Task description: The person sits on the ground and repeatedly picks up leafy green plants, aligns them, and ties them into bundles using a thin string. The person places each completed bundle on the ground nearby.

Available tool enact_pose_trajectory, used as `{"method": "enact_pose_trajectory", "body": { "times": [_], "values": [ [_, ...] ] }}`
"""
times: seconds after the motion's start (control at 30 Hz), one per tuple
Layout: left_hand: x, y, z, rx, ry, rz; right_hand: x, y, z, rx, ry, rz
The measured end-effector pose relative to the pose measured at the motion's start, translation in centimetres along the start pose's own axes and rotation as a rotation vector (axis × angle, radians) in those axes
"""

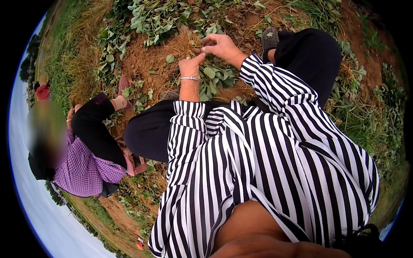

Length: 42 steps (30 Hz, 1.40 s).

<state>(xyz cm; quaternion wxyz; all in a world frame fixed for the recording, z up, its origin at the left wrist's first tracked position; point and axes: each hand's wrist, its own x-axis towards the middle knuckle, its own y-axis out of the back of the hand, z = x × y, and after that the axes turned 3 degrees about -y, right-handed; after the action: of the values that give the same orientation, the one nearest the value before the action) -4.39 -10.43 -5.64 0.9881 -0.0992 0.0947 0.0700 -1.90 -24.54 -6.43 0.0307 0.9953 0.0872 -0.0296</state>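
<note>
Two bare hands meet at one tan, fibrous root clump (185, 44), and we take the left hand (190, 69) to have it gripped snugly, its fingers mostly hidden from us. The right hand (220, 46) sits at the clump's right edge, thumb and fingertips drawn narrow; we cannot tell whether they pinch any strands. We see the clump just beyond the left thumb, over reddish soil (142, 56).

We judge this piece to be partway handled: the roots look free of the ground, yet they have not been set down. Lobed green leaves (215, 79) show just below and right of the clump, though we cannot make out whether they join it.

Beyond the clump, we see wilting leafy plants (155, 19) spread over the ground. They suggest to us that plenty may be left, but we cannot sort handled from unhandled ones.

Farther out, left of the clump and lower, a co-worker in a purple checked shirt (88, 157) sits low. We see another person in red (42, 91) well apart from the clump, at the far left.
</note>
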Motion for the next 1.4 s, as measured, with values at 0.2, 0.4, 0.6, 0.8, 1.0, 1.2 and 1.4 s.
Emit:
{"method": "enact_pose_trajectory", "body": {
  "times": [0.2, 0.4, 0.6, 0.8, 1.0, 1.2, 1.4],
  "values": [
    [0.2, -0.5, -1.2, 0.116, -0.187, -0.024, -0.3, -0.5, -0.3, -0.186, -0.030, 0.107],
    [0.0, -1.0, -1.1, 0.058, -0.157, -0.003, -0.1, 0.1, 0.0, -0.214, -0.060, 0.106],
    [0.0, 0.2, -0.7, 0.135, -0.048, 0.041, 0.0, 4.0, 2.3, -1.066, -0.043, 0.180],
    [0.7, 2.2, -0.5, -0.055, 0.121, 0.008, 0.2, 2.5, 0.3, -0.734, 0.297, 0.158],
    [0.4, 1.8, -0.5, -0.058, 0.141, -0.013, -0.2, 1.5, -0.3, -0.551, 0.181, -0.040],
    [0.4, 2.7, 1.7, 0.164, 0.145, 0.576, -0.4, 2.2, -0.3, -0.630, 0.216, 0.133],
    [0.3, 1.8, -0.4, 0.016, 0.101, 0.078, -0.6, 1.0, -0.9, -0.715, 0.267, 0.018]
  ]
}}
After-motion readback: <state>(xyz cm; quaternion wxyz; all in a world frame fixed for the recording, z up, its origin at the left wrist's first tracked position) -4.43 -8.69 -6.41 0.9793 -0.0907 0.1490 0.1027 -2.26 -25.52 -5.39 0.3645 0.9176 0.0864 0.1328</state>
